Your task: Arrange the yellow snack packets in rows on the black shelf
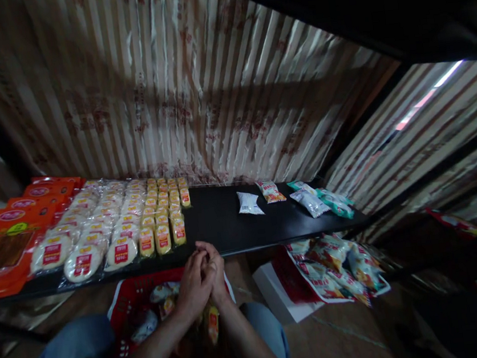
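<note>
Pressing against each other just below the front edge of the black flat shelf (217, 219), the left hand (193, 284) and right hand (216, 269) meet at the lower centre of the frame, fingers overlapping; whether anything sits between the palms, I cannot tell. Under them, between the knees, stands a red plastic basket (124, 295) holding wrapped packets, one a yellow oblong packet with a red label (213, 324). Beyond the hands, left of centre, small yellow upright packets with red labels (163, 237) stand in rows on the shelf, beside rows of round white clear-wrapped packs (83, 263). Glossy orange flat pouches (12, 230) lie at the far left. Right of centre rests a white pillow-shaped pouch (249, 203).
</note>
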{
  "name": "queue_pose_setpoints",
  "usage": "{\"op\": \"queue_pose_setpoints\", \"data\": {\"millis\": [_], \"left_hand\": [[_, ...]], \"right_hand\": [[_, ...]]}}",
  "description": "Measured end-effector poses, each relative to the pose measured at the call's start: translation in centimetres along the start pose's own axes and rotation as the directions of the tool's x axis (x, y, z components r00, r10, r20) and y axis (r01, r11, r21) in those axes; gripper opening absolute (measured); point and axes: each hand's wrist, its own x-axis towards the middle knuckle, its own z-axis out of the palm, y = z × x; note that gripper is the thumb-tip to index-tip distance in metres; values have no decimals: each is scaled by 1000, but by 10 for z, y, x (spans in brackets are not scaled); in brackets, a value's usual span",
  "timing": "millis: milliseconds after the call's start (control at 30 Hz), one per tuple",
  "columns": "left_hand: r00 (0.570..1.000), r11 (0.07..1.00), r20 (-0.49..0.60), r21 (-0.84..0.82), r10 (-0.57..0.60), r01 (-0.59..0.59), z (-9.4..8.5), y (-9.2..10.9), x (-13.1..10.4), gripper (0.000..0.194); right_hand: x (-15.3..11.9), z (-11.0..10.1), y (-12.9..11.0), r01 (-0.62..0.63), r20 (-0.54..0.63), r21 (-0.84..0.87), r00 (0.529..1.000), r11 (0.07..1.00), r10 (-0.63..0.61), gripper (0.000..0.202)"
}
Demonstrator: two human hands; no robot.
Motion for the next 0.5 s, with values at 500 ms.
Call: {"op": "queue_pose_setpoints", "data": {"millis": [500], "left_hand": [[743, 738, -25, 96, -669, 668, -2, -113, -118, 20]], "right_hand": [[-118, -15, 12, -227, 14, -438, 966, 870, 260, 33]]}}
